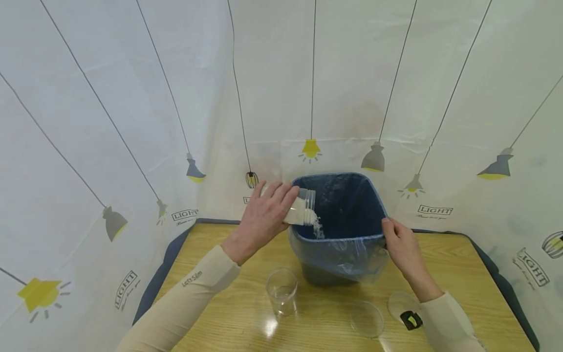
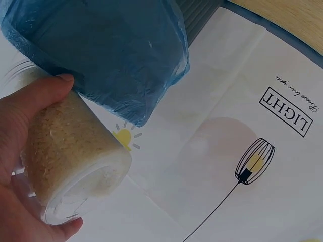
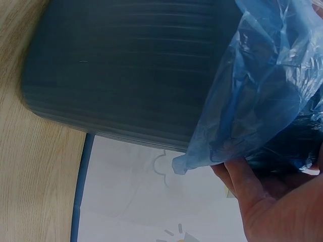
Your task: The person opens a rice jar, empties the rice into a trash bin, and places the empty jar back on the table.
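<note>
My left hand [image 1: 269, 210] grips a clear jar [image 2: 75, 146] of pale, rice-like grains, its fingers wrapped round the side. The jar is tipped sideways with its threaded mouth over the near-left rim of a dark blue trash bin [image 3: 126, 70]. White grains [image 1: 317, 229] spill from the mouth into the bin. A thin blue plastic bag [image 2: 101, 55] lines the bin and folds down over its outside. At the bin's right corner, my right hand [image 1: 403, 247] pinches the rim and bag, thumb on top and fingers beneath the bag's edge.
A clear, open-topped container [image 1: 282, 292] stands on the wooden table [image 1: 233, 293] in front of the bin. To its right lie a clear round lid [image 1: 367, 319] and a second round lid [image 1: 398, 303] beside a small black-and-yellow object [image 1: 411, 320]. Lamp-printed white sheeting [image 1: 272, 107] surrounds the table.
</note>
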`<action>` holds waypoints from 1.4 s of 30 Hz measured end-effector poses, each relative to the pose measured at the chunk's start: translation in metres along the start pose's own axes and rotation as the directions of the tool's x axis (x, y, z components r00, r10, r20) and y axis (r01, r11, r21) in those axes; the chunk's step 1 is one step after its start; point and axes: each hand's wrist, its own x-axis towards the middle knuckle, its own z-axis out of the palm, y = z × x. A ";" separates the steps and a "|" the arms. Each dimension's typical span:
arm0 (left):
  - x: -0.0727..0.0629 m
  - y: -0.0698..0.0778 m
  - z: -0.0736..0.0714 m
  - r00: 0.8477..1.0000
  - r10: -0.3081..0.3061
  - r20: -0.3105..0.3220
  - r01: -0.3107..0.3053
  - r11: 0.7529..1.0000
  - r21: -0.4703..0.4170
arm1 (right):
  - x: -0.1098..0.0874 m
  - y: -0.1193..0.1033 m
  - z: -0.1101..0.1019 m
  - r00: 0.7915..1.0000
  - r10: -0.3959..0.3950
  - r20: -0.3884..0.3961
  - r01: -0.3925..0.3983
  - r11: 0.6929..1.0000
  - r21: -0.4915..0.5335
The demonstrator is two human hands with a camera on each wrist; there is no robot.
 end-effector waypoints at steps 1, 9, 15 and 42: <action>0.000 0.000 0.000 1.000 0.001 -0.005 -0.001 1.000 0.001 | 0.000 0.000 0.000 1.000 0.000 0.000 0.000 1.000 0.000; 0.000 0.002 0.001 1.000 -0.003 -0.009 0.004 1.000 0.024 | 0.000 0.000 -0.001 1.000 0.000 0.011 0.000 1.000 -0.001; 0.000 0.003 0.001 1.000 -0.003 -0.021 0.003 1.000 0.018 | 0.000 -0.002 -0.002 1.000 0.003 0.006 -0.004 1.000 0.016; -0.004 0.006 0.002 1.000 -0.004 -0.025 0.004 1.000 0.010 | -0.001 -0.003 -0.001 1.000 0.007 0.010 -0.007 1.000 -0.009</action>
